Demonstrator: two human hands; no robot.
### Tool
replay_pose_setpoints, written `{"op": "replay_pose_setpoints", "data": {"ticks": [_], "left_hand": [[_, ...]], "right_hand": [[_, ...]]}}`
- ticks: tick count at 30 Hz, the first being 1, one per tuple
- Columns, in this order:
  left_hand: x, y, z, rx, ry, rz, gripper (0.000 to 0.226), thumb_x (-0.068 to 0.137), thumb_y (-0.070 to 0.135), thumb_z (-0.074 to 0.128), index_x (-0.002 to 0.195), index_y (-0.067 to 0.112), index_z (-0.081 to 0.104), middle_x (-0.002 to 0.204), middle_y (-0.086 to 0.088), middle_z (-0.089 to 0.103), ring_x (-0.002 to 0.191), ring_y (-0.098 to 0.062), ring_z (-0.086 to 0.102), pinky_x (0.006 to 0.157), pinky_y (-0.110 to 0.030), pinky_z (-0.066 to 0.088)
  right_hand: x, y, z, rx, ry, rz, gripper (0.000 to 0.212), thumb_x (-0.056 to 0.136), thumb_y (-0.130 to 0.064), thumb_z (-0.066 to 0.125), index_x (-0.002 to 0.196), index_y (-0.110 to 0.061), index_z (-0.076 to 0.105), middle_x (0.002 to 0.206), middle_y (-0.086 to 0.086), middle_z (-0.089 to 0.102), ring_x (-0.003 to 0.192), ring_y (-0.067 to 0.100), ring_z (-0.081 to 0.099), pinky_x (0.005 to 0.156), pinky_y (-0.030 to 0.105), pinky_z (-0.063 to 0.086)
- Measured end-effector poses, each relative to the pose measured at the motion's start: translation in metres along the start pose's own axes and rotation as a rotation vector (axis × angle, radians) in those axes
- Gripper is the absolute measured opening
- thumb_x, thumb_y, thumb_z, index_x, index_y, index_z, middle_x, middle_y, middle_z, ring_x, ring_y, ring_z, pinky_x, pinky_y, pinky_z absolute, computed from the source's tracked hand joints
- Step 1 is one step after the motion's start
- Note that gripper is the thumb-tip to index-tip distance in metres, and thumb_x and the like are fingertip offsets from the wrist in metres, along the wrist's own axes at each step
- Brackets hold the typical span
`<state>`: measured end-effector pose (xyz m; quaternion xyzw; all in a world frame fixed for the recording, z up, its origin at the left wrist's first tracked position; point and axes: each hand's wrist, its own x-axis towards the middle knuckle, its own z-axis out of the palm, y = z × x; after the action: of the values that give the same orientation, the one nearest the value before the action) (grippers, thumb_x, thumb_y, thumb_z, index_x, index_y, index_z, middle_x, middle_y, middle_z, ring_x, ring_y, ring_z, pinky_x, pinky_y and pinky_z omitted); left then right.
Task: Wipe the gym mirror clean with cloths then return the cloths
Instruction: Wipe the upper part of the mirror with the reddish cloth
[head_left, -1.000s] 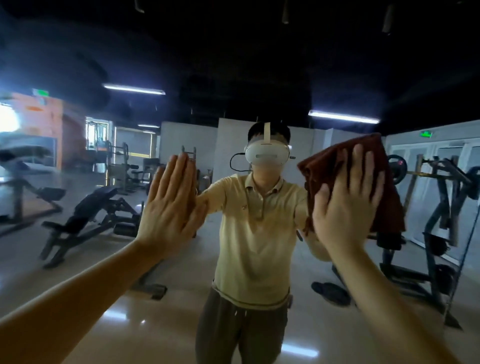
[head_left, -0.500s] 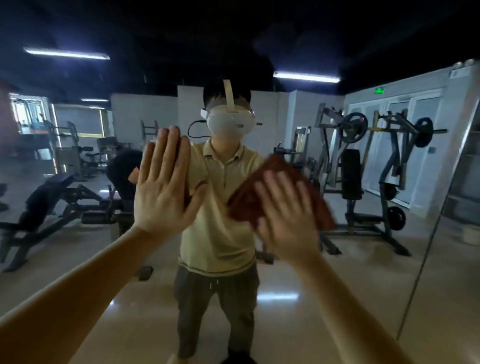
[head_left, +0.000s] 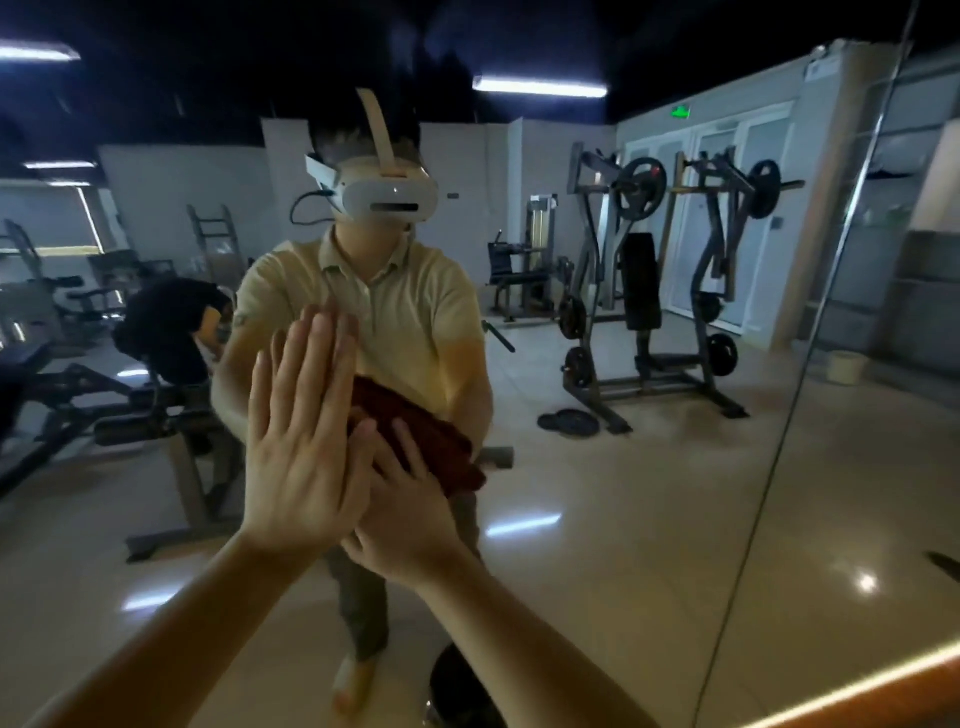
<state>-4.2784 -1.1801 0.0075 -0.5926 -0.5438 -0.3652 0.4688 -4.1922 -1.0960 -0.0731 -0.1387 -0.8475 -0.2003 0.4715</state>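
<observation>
The gym mirror (head_left: 649, 519) fills the view and reflects me and the room. My left hand (head_left: 301, 441) lies flat on the glass, fingers straight and close together, pointing up. Just to its right and lower, my right hand (head_left: 410, 514) presses a dark red cloth (head_left: 415, 431) against the mirror with spread, straight fingers. The cloth sticks out above and to the right of those fingers. The two hands touch or overlap at their inner edges.
A vertical seam (head_left: 810, 364) between mirror panels runs down the right side. Reflected behind me are a plate-loaded weight machine (head_left: 649, 291), benches (head_left: 78, 395) on the left and loose weight plates (head_left: 569, 421) on the shiny floor. An orange-lit ledge (head_left: 883, 686) crosses the bottom right corner.
My right hand has swept the red cloth down and to the left across the glass, from upper right to beside my left hand. My left hand stayed flat on the mirror.
</observation>
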Motion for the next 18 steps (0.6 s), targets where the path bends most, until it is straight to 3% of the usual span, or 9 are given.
{"op": "replay_pose_setpoints", "data": {"ticks": [2,6,9,12,13,15,18], "left_hand": [[-0.024,0.005,0.011,0.003,-0.054,-0.003,0.070,0.104,0.031,0.037,0.164,-0.002,0.022,0.174,-0.019,0.013,0.161,-0.039,0.014,0.130,-0.058,0.009],[-0.042,0.003,0.042,0.198,-0.117,-0.039,0.078,0.104,0.043,0.044,0.163,-0.003,0.022,0.174,-0.022,0.009,0.161,-0.038,0.010,0.130,-0.058,0.008],[-0.046,-0.001,0.054,0.279,-0.094,-0.016,0.081,0.105,0.050,0.042,0.164,-0.002,0.020,0.173,-0.022,0.009,0.161,-0.039,0.010,0.130,-0.057,0.007],[-0.050,-0.003,0.056,0.262,-0.086,-0.008,0.081,0.105,0.051,0.040,0.164,-0.001,0.019,0.173,-0.022,0.009,0.161,-0.039,0.010,0.130,-0.056,0.007],[-0.051,-0.004,0.056,0.256,-0.082,0.001,0.082,0.105,0.051,0.040,0.164,-0.001,0.019,0.173,-0.022,0.010,0.161,-0.039,0.011,0.130,-0.056,0.007],[-0.053,-0.007,0.056,0.227,-0.073,0.016,0.084,0.104,0.054,0.036,0.165,0.000,0.018,0.174,-0.022,0.010,0.161,-0.039,0.011,0.130,-0.056,0.006],[-0.050,-0.010,0.053,0.174,-0.069,0.028,0.088,0.102,0.060,0.030,0.165,0.000,0.018,0.174,-0.021,0.010,0.161,-0.038,0.011,0.130,-0.054,0.005]], "right_hand": [[-0.032,0.032,-0.009,-0.011,0.002,-0.084,0.058,0.111,-0.043,0.037,0.161,-0.015,0.035,0.173,0.007,0.020,0.160,0.025,0.016,0.130,0.048,0.009],[-0.082,0.153,-0.058,-0.249,0.051,0.160,0.056,0.110,-0.044,0.025,0.162,-0.021,0.022,0.171,0.006,0.013,0.162,0.024,0.004,0.130,0.051,0.006],[-0.087,0.211,-0.082,-0.264,0.230,0.487,0.060,0.110,-0.038,0.025,0.163,-0.012,0.022,0.171,0.013,0.020,0.160,0.032,0.015,0.130,0.054,0.011],[-0.052,0.175,-0.062,-0.159,0.535,0.950,0.062,0.111,-0.038,0.024,0.162,-0.003,0.025,0.169,0.018,0.027,0.158,0.036,0.022,0.128,0.056,0.017],[-0.041,0.149,-0.051,-0.108,0.586,1.016,0.064,0.111,-0.040,0.021,0.162,-0.003,0.025,0.169,0.018,0.027,0.158,0.036,0.022,0.128,0.055,0.017],[-0.030,0.094,-0.023,-0.048,0.556,0.949,0.065,0.109,-0.042,0.019,0.164,-0.006,0.021,0.172,0.013,0.018,0.160,0.034,0.017,0.130,0.053,0.010],[-0.049,0.020,0.016,-0.042,0.274,0.663,0.067,0.109,-0.047,0.026,0.166,-0.013,0.018,0.175,0.009,0.009,0.160,0.034,0.014,0.130,0.054,0.008]]}}
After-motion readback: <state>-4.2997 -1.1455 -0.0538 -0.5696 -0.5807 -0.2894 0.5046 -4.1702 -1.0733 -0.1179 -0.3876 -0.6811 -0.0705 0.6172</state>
